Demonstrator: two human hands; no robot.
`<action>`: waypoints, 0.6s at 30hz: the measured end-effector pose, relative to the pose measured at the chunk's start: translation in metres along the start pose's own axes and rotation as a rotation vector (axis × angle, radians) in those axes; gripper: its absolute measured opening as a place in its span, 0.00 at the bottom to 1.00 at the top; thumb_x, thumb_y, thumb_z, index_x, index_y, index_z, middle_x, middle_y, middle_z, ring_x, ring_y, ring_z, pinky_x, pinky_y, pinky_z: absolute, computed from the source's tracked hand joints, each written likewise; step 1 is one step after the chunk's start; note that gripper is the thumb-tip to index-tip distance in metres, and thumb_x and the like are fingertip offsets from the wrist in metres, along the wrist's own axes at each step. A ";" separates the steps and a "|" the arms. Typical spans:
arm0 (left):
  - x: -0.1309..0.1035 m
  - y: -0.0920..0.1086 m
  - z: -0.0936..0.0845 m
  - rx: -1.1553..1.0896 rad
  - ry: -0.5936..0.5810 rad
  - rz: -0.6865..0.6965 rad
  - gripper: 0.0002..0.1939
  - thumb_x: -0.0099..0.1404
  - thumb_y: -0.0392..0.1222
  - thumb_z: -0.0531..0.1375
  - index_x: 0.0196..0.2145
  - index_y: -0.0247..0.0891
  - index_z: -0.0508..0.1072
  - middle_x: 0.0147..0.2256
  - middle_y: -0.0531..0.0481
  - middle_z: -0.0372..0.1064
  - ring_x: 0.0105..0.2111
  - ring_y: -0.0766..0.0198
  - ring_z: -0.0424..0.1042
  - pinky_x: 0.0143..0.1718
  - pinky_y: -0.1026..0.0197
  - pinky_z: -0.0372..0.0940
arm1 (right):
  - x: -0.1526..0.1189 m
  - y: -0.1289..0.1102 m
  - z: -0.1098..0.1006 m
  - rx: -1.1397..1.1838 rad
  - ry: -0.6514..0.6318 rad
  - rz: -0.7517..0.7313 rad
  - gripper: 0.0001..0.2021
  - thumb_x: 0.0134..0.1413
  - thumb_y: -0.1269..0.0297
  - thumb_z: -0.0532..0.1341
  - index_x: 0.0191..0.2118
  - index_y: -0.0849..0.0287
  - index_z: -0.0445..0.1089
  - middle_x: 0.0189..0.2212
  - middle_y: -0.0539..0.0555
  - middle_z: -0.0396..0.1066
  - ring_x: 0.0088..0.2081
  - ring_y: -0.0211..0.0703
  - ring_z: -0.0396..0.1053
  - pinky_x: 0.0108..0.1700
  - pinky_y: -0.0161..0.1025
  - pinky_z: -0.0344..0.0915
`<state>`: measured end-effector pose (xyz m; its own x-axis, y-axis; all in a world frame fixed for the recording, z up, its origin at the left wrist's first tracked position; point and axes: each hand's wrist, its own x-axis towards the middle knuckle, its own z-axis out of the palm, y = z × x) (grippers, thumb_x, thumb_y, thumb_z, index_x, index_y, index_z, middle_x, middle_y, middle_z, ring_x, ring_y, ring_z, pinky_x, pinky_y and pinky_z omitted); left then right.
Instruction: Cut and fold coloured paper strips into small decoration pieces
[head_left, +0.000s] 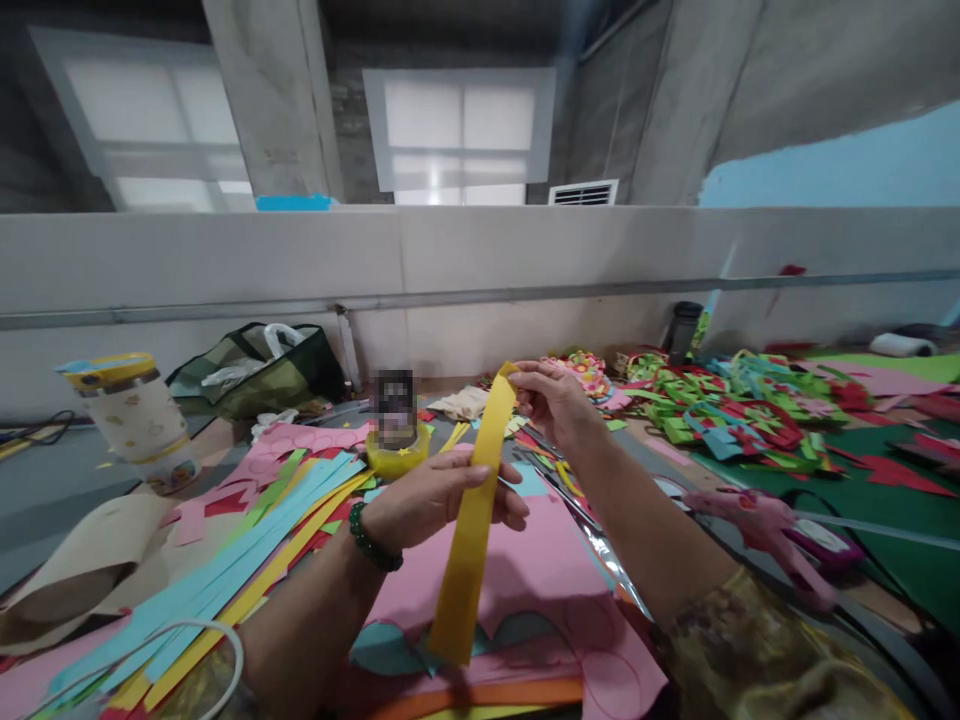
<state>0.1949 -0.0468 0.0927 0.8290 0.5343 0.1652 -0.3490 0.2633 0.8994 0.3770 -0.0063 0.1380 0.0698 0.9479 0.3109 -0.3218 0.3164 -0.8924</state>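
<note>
Head view: yellow strip (475,535) was up over the pink sheet (551,540), slanting, both hands on it. Right hand (555,395) pinched its top end, thumb against fingers. Left hand (442,490) gripped it lower down, thumb in front, fingers behind (green bead bracelet (369,540) on that wrist). Teal pieces (386,648) lay at the near edge of the pink sheet, partly behind the strip's lower end. Left of the sheet: bundle of light blue strips (225,570); farther left and beyond, tumbler (131,415) with yellow lid, then green bag (300,375). Right of the sheet: pink glue gun (757,525). Beyond it to the right: heap of green and red cut pieces (757,415).
</note>
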 end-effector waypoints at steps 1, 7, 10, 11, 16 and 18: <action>0.000 -0.001 0.000 -0.014 -0.006 -0.010 0.11 0.62 0.40 0.56 0.39 0.29 0.71 0.30 0.41 0.72 0.32 0.58 0.73 0.42 0.54 0.63 | 0.000 -0.002 -0.001 -0.004 -0.002 -0.013 0.09 0.31 0.70 0.68 0.26 0.61 0.70 0.15 0.43 0.64 0.15 0.25 0.56 0.15 0.24 0.54; 0.004 -0.008 -0.009 -0.085 0.049 -0.135 0.10 0.60 0.38 0.57 0.37 0.29 0.72 0.25 0.48 0.67 0.24 0.65 0.70 0.31 0.61 0.64 | -0.001 -0.014 -0.007 0.002 0.061 -0.024 0.09 0.29 0.72 0.68 0.24 0.61 0.71 0.14 0.43 0.65 0.14 0.25 0.57 0.13 0.24 0.55; 0.006 -0.010 -0.015 -0.113 0.074 -0.178 0.10 0.59 0.39 0.59 0.36 0.29 0.72 0.24 0.50 0.65 0.23 0.68 0.67 0.28 0.63 0.63 | 0.004 -0.015 -0.011 -0.013 0.081 -0.008 0.09 0.28 0.73 0.68 0.23 0.62 0.71 0.13 0.44 0.65 0.13 0.25 0.57 0.13 0.23 0.55; 0.006 -0.010 -0.017 -0.115 0.079 -0.195 0.10 0.59 0.39 0.59 0.36 0.29 0.72 0.25 0.50 0.65 0.23 0.68 0.67 0.28 0.64 0.63 | 0.006 -0.014 -0.012 -0.011 0.081 0.000 0.09 0.28 0.73 0.68 0.24 0.62 0.71 0.13 0.44 0.65 0.13 0.26 0.58 0.13 0.23 0.55; 0.007 -0.016 -0.029 -0.103 0.117 -0.285 0.11 0.60 0.41 0.59 0.36 0.29 0.71 0.25 0.51 0.64 0.22 0.71 0.65 0.26 0.66 0.61 | 0.019 -0.006 -0.024 0.046 0.128 0.033 0.09 0.29 0.76 0.67 0.24 0.63 0.70 0.14 0.45 0.67 0.13 0.24 0.59 0.13 0.21 0.57; 0.009 -0.020 -0.034 -0.113 0.134 -0.312 0.11 0.58 0.41 0.61 0.35 0.29 0.71 0.24 0.52 0.63 0.21 0.72 0.64 0.25 0.66 0.60 | 0.026 -0.004 -0.031 0.058 0.167 0.038 0.08 0.30 0.78 0.66 0.24 0.63 0.70 0.16 0.45 0.69 0.13 0.24 0.60 0.15 0.20 0.60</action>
<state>0.1946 -0.0203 0.0627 0.8411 0.5128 -0.1722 -0.1401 0.5139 0.8463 0.4093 0.0180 0.1393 0.2105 0.9538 0.2143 -0.3807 0.2819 -0.8807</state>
